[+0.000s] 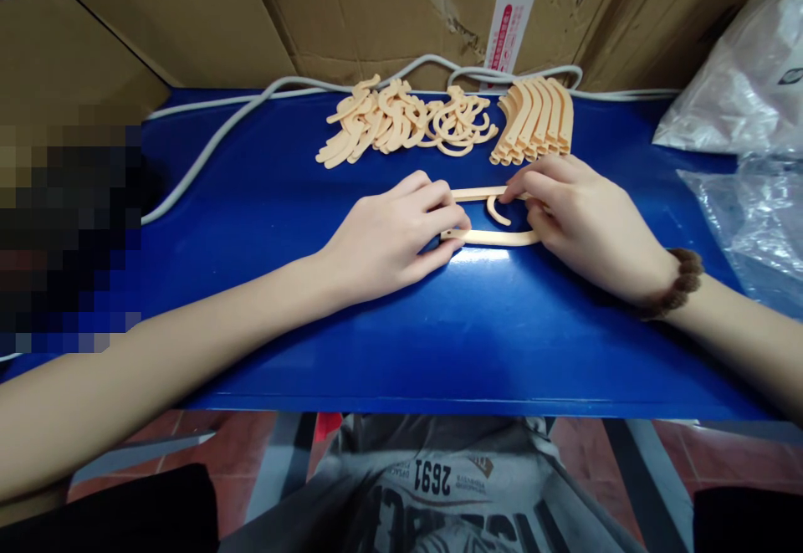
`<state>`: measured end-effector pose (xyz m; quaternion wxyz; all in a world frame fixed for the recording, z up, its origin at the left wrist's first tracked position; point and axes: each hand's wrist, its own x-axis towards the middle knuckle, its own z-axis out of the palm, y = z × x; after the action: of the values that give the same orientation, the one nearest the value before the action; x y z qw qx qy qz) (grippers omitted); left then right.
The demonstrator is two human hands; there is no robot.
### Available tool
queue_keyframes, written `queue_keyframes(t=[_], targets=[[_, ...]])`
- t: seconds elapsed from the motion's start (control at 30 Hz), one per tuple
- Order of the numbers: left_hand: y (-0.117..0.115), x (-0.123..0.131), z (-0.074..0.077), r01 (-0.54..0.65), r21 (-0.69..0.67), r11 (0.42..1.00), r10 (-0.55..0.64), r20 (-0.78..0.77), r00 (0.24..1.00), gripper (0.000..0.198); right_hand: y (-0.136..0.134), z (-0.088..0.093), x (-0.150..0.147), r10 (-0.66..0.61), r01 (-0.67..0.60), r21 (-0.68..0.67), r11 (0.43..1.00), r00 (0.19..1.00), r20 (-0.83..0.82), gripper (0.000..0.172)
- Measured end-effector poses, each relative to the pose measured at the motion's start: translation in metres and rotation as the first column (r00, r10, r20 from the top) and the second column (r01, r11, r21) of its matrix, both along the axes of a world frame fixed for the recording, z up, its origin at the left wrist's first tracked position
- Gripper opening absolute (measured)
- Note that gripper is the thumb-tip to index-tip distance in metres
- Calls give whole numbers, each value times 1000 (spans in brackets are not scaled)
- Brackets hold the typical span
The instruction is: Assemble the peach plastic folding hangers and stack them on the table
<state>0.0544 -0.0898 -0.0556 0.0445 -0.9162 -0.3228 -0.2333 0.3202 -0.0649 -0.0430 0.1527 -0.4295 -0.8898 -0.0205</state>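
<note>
On the blue table [389,335] my two hands meet over a set of thin peach plastic strips [493,238]. My left hand [392,235] lies knuckles up, its fingers curled and pressed onto the left ends of the strips. My right hand [580,222] pinches the right ends, with one fingertip on the upper strip. A small curved hook piece [497,212] lies between the two long strips. What the palms cover is hidden.
Behind the hands lie a loose heap of peach hooks and curved pieces [401,118] and a neat stack of curved bars [539,122]. A grey cable [207,147] runs along the back. Cardboard boxes [376,9] stand behind, plastic bags [746,76] at the right.
</note>
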Motion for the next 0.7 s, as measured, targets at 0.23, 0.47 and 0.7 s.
queue_keyframes(t=[0.23,0.47,0.7], targets=[[0,-1,2,4,-11,1000,-4,-18,1000,21,-2,1,1,-5,4,39,999,999,38,34],[5,-7,6,-74,48,996,75,-19,997,28,-3,0,2,9,-12,51,999,998,55,33],[30,-31,31,-452,75,889,455,-36,890,31,-12,21,-4,-21,9,112,994,994,107,32]])
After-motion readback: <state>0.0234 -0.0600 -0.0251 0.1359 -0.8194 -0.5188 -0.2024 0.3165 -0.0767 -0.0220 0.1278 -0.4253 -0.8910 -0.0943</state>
